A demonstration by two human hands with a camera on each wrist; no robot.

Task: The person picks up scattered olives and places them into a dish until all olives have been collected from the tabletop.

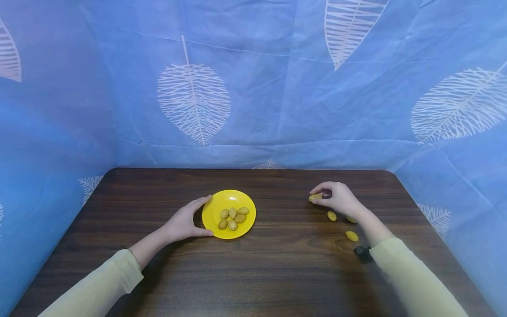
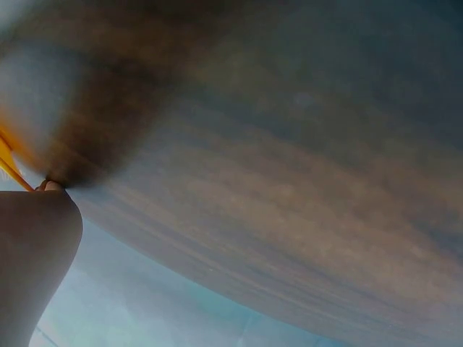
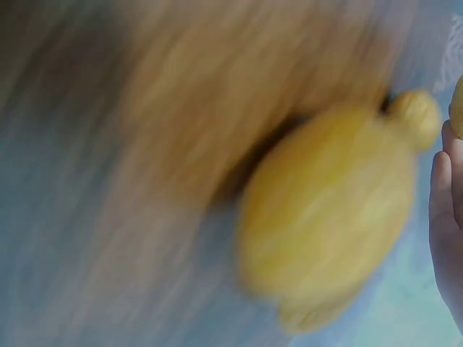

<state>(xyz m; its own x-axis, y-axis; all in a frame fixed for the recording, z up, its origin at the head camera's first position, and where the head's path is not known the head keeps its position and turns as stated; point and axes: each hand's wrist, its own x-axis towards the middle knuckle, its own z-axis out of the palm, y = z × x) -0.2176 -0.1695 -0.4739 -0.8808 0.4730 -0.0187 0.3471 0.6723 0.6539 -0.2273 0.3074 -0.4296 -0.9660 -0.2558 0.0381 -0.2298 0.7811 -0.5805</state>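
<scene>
In the head view, several small yellow oval fruits [image 1: 232, 225] lie on a round yellow plate [image 1: 231, 196]. My left hand [image 1: 184, 223] holds this plate at its left rim, thumb at the near edge and fingers at the far edge. At the right, my right hand [image 1: 338, 199] pinches a yellow oval fruit [image 1: 315, 197] between thumb and fingertips, low over the table. Below this hand lie loose fruits, one near the fingers [image 1: 331, 215], another nearer the sleeve [image 1: 351, 236], and one partly hidden by the wrist. Large and blurred, a loose fruit [image 3: 325, 210] fills the middle of the right wrist view.
A dark brown wooden table [image 1: 277, 273] carries everything. Blue cloth [image 1: 261, 101] with white leaf prints hangs behind it and at both sides. By the right cuff there is a small black object [image 1: 362, 254]. Bare tabletop lies between the plate and the loose fruits.
</scene>
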